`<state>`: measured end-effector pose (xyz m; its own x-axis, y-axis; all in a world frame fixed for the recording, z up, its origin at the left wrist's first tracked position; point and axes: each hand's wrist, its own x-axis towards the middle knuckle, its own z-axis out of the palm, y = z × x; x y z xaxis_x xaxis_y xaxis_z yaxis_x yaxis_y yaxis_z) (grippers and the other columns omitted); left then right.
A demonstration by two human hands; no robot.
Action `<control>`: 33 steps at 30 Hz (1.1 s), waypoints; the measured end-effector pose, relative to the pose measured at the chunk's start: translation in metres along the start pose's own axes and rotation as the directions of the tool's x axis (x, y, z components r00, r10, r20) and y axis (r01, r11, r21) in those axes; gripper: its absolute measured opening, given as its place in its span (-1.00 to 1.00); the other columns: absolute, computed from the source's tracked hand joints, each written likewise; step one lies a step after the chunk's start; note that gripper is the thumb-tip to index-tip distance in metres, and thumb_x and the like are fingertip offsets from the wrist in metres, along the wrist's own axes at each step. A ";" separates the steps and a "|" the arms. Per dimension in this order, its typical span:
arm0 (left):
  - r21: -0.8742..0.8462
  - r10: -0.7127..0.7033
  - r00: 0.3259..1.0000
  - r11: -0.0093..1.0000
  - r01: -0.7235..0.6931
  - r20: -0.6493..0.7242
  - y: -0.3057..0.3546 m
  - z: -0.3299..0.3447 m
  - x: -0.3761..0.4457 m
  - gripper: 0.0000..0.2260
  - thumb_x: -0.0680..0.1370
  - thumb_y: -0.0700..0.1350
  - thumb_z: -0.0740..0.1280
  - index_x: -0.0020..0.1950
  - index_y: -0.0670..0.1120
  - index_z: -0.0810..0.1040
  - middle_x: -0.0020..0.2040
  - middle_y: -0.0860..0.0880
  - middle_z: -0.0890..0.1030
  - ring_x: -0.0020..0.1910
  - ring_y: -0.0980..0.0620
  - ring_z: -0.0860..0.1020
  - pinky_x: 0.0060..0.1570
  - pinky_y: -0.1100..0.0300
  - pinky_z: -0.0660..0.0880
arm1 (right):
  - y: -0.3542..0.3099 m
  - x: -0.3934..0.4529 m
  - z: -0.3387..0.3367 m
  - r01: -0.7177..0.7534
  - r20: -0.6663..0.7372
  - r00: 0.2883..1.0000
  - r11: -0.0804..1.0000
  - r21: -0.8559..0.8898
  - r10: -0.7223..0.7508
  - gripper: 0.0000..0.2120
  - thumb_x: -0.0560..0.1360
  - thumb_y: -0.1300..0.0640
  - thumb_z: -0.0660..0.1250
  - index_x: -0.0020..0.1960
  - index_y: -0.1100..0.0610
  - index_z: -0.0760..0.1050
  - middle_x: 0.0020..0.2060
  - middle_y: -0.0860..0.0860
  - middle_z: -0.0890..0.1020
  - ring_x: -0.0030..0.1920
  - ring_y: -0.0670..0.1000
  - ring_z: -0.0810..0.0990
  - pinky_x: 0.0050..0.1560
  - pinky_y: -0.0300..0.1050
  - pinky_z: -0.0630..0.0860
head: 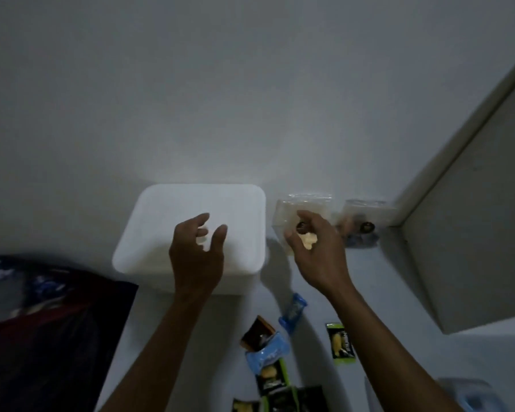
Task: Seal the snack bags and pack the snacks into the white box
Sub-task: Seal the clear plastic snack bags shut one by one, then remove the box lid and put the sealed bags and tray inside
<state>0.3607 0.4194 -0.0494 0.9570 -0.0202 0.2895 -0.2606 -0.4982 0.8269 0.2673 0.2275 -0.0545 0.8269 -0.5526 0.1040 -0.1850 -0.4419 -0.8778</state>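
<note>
L hand (197, 245) over white box (149, 233); R hand (315, 248) on snack bag (286, 209).

White box (161, 233) matt plastic; snack bag (306, 203) clear glossy film.

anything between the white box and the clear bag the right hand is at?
Nothing. In the head view only a narrow strip of bare white floor in shadow separates the white box from the clear bag under the right hand.

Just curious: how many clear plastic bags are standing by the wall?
2: one clear bag right of the white box, behind the right hand; another near the corner.
</note>
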 end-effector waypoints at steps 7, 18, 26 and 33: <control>0.243 -0.055 0.997 0.968 0.068 -0.061 -0.112 -0.102 0.024 -0.40 0.42 0.21 0.31 0.21 -0.27 0.57 0.14 -0.28 0.58 0.14 -0.29 0.52 0.14 -0.08 0.46 | -0.020 -0.042 0.070 -0.239 -0.034 0.970 0.970 0.052 0.241 -0.37 0.53 -0.08 0.37 0.52 0.04 0.26 0.43 0.02 0.43 0.31 0.01 0.47 0.17 -0.18 0.36; 0.144 -0.280 0.947 0.955 0.259 0.158 -0.148 -0.092 0.059 -0.34 0.47 0.06 0.46 0.50 -0.11 0.34 0.48 -0.12 0.38 0.43 -0.11 0.36 0.41 0.07 0.25 | -0.020 -0.021 0.120 -0.265 0.000 0.964 0.963 -0.050 0.266 -0.31 0.59 -0.11 0.25 0.59 0.04 0.02 0.57 0.03 0.16 0.54 0.09 0.18 0.50 0.06 0.21; 0.173 -0.263 0.962 0.954 0.247 0.076 -0.151 -0.082 0.065 -0.35 0.41 0.10 0.51 0.44 -0.09 0.44 0.43 -0.11 0.45 0.39 -0.10 0.42 0.40 0.06 0.33 | -0.005 -0.019 0.134 -0.233 -0.060 0.971 0.972 0.002 0.233 -0.31 0.57 -0.07 0.31 0.59 0.05 0.09 0.56 -0.01 0.18 0.55 0.00 0.14 0.53 -0.02 0.12; 0.144 -0.212 0.977 0.967 0.210 0.001 -0.126 -0.106 0.063 -0.33 0.40 0.12 0.51 0.45 -0.05 0.42 0.45 -0.08 0.41 0.40 -0.07 0.40 0.41 0.01 0.34 | -0.027 -0.032 0.127 -0.222 -0.111 0.967 0.973 0.058 0.227 -0.36 0.54 -0.10 0.35 0.55 -0.04 0.20 0.55 -0.05 0.22 0.53 -0.09 0.14 0.53 -0.04 0.12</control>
<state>0.4407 0.5725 -0.0843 0.9906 0.0851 0.1070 -0.0330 -0.6107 0.7912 0.3137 0.3468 -0.0934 0.6989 -0.7137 -0.0469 -0.3325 -0.2662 -0.9048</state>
